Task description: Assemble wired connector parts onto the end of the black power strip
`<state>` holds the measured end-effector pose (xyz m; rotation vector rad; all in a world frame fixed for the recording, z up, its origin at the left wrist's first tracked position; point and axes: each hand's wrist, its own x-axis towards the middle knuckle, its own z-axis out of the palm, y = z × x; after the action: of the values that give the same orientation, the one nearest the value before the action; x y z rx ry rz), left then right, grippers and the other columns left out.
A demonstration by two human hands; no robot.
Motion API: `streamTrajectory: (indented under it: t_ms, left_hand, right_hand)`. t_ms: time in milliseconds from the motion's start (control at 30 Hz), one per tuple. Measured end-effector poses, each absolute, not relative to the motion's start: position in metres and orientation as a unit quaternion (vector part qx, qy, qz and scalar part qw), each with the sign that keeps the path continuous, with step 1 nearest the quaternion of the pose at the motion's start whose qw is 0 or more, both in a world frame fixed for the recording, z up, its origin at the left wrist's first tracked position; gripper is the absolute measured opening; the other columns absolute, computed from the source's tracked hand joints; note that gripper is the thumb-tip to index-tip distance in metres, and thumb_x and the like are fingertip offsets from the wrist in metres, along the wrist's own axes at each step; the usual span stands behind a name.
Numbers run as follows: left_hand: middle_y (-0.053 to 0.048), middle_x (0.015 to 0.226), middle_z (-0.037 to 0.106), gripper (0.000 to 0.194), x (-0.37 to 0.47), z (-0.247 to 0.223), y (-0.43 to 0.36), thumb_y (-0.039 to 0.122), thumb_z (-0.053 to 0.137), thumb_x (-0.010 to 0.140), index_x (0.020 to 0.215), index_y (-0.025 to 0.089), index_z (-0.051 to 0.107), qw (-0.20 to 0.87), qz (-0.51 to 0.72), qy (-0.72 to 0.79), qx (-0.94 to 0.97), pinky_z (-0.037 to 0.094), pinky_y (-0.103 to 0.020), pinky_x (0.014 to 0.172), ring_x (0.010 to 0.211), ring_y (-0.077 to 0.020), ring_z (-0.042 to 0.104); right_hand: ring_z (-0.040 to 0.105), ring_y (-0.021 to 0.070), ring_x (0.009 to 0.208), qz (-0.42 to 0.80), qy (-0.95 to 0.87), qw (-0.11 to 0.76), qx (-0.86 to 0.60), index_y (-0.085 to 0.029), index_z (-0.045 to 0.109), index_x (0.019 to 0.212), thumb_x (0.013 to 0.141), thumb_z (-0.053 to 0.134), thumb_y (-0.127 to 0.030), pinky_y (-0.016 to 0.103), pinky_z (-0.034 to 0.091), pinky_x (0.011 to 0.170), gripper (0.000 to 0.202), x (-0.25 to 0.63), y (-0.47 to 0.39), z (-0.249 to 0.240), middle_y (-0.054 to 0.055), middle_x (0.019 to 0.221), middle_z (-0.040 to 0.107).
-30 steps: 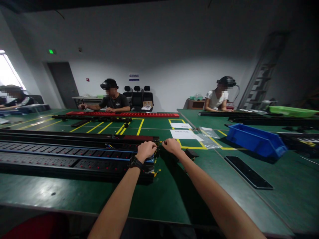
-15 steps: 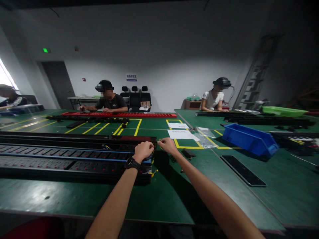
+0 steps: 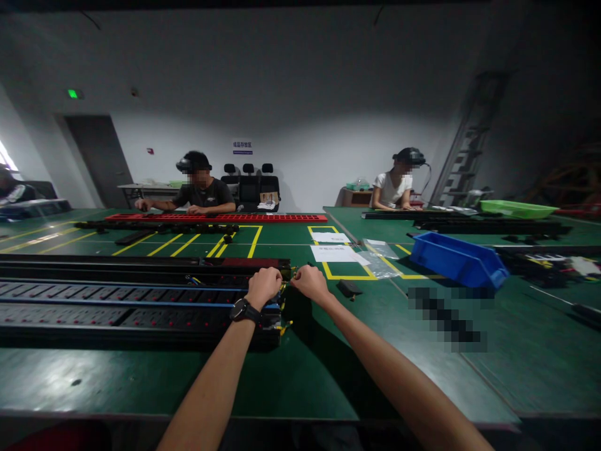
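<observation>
Black strips [image 3: 169,316] on table [image 3: 141,382], left side; yellow wires [image 3: 287,325] poke out near right end, looks unfinished. Left hand [image 3: 264,287] at strip ends, right hand [image 3: 310,282] just beside; fingers curled nearly closed on both, can't tell what's gripped

The power strips [image 3: 117,315] lie on the table [image 3: 164,382] at near left. Right of them sits a small block [image 3: 349,288], with papers [image 3: 334,253] on its far side. A plastic bag [image 3: 381,263] lies between the papers and the bin [image 3: 455,259] at right.
</observation>
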<state>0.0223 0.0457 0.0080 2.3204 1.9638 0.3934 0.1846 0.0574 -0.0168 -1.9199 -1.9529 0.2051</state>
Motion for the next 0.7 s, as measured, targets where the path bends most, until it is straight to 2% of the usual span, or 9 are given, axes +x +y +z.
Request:
streamTrajectory:
  t_ms: [167,367,533,700]
  left_hand:
    - [-0.010,0.103,0.079,0.023,0.020,0.010,0.045,0.028,0.059,0.088,0.100,0.026,0.078,0.042,0.144,0.633,0.759,0.053,-0.031,0.091,0.103,-0.0251,0.073]
    - [-0.011,0.102,0.078,0.020,0.020,0.011,0.043,0.027,0.058,0.089,0.098,0.023,0.076,0.034,0.151,0.635,0.757,0.052,-0.032,0.091,0.101,-0.0257,0.072]
    - [-0.008,0.102,0.078,0.018,0.012,0.016,0.042,0.023,0.060,0.088,0.097,0.024,0.076,0.043,0.139,0.634,0.759,0.051,-0.030,0.089,0.101,-0.0240,0.072]
    - [-0.004,0.103,0.077,0.019,0.015,0.027,0.031,0.034,0.057,0.092,0.099,0.026,0.073,0.038,0.182,0.622,0.760,0.051,-0.029,0.083,0.096,-0.0223,0.071]
  right_hand:
    - [0.073,0.0256,0.087,0.066,-0.696,0.171,-0.694,-0.019,0.080,0.089,0.086,0.065,-0.036,0.026,0.046,0.067,0.023,0.199,0.055,-0.020,0.014,0.091,0.078]
    - [0.070,0.0213,0.079,0.065,-0.718,0.206,-0.661,-0.021,0.080,0.080,0.089,0.059,-0.031,0.024,0.037,0.061,0.025,0.223,0.050,-0.009,0.010,0.084,0.077]
    - [0.068,0.0190,0.073,0.078,-0.721,0.229,-0.649,-0.019,0.078,0.078,0.090,0.059,-0.035,0.024,0.031,0.057,0.027,0.263,0.038,-0.009,0.008,0.078,0.075]
    - [0.069,0.0193,0.074,0.071,-0.708,0.223,-0.666,-0.020,0.079,0.082,0.091,0.059,-0.034,0.024,0.033,0.060,0.027,0.303,0.035,-0.015,0.008,0.080,0.076]
